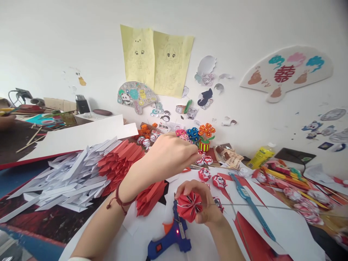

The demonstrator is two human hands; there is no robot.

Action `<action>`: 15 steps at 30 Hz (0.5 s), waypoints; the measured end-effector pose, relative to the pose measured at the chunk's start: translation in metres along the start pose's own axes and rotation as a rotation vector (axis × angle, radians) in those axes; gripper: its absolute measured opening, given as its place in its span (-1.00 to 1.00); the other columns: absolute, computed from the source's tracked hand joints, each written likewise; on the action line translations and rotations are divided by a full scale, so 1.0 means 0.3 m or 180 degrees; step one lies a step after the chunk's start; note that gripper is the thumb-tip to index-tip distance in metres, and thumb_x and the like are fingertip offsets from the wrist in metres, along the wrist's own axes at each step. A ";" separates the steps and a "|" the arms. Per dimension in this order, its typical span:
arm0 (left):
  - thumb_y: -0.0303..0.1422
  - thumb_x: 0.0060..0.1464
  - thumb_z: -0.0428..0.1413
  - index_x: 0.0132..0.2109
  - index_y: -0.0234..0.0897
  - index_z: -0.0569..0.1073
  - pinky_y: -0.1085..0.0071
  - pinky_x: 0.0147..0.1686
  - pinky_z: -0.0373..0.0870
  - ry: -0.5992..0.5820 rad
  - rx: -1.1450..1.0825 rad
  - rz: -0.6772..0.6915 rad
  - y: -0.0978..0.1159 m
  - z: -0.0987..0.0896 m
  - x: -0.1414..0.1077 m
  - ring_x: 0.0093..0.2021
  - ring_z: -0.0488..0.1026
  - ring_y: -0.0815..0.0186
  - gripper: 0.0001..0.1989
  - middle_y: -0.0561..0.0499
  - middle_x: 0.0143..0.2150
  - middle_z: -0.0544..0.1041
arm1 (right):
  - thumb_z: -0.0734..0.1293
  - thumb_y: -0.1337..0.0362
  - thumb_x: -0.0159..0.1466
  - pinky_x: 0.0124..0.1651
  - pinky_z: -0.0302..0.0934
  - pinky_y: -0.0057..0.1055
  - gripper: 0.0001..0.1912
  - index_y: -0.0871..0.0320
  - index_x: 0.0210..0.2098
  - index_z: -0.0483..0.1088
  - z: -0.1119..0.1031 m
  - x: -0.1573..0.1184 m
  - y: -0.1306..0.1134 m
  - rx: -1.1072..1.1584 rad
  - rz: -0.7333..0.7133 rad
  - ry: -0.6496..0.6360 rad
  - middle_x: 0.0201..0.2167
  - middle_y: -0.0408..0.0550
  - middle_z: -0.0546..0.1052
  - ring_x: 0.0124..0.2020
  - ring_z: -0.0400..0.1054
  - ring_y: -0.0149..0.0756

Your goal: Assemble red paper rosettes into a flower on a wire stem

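Observation:
Several red folded pleats with white edges form a round paper flower, which my right hand grips between thumb and fingers. My left hand, a red cord bracelet at its wrist, stretches across the table with its fingers curled shut. Whatever those fingers may hold is hidden from view. Under the paper flower lies a blue glue gun with its small red light on. Finished red and white paper balls rest just beyond both hands.
White folded paper strips and red ones are heaped at the left. A blue wristwatch lies on white paper at the right. Behind stand a flower pot and a yellow bottle. Another person's hand shows at far left.

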State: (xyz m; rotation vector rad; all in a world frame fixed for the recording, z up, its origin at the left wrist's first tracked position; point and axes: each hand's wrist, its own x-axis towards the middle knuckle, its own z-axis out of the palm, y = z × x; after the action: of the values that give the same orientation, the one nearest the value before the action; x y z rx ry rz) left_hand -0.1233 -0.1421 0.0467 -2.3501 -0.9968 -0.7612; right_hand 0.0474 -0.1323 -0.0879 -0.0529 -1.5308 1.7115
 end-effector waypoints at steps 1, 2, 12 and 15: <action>-0.22 0.35 -0.09 -0.44 -0.31 0.47 0.35 -0.41 0.11 -0.0005 -0.0002 0.0000 0.000 0.001 0.000 -0.57 0.32 0.39 -0.55 0.08 -0.58 0.44 | 0.61 0.06 -0.06 -0.14 0.23 -0.34 -0.52 0.04 -0.18 0.53 0.000 0.000 0.001 0.0003 0.0009 0.0003 -0.22 -0.03 0.54 -0.21 0.41 -0.21; -0.21 0.36 -0.09 -0.43 -0.31 0.47 0.35 -0.42 0.10 -0.0020 -0.0002 -0.0006 -0.001 0.001 0.000 -0.57 0.32 0.39 -0.55 0.08 -0.58 0.43 | 0.61 0.06 -0.06 -0.13 0.23 -0.33 -0.52 0.04 -0.18 0.53 0.000 0.000 0.001 0.0002 0.0014 0.0008 -0.22 -0.02 0.53 -0.21 0.41 -0.20; -0.28 0.34 -0.09 -0.44 -0.31 0.45 0.37 -0.42 0.13 -0.0139 -0.0016 0.0027 0.001 0.010 0.005 -0.56 0.32 0.38 -0.58 0.06 -0.56 0.44 | 0.61 0.03 -0.08 -0.12 0.25 -0.27 -0.51 0.04 -0.19 0.52 -0.006 -0.003 -0.004 -0.0124 0.0049 0.0065 -0.23 0.00 0.54 -0.22 0.41 -0.16; -0.28 0.34 -0.08 -0.45 -0.31 0.44 0.36 -0.43 0.12 -0.0124 -0.0014 0.0051 0.001 0.012 0.005 -0.57 0.32 0.39 -0.59 0.07 -0.58 0.43 | 0.61 0.04 -0.09 -0.15 0.25 -0.27 -0.50 0.05 -0.20 0.52 -0.011 -0.003 -0.001 -0.0104 0.0044 0.0079 -0.23 0.00 0.54 -0.22 0.41 -0.15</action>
State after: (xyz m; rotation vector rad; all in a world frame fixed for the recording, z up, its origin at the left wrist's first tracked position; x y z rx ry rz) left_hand -0.1211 -0.1394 0.0450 -2.3823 -0.9924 -0.7148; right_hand 0.0499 -0.1304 -0.0890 -0.1015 -1.5436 1.6905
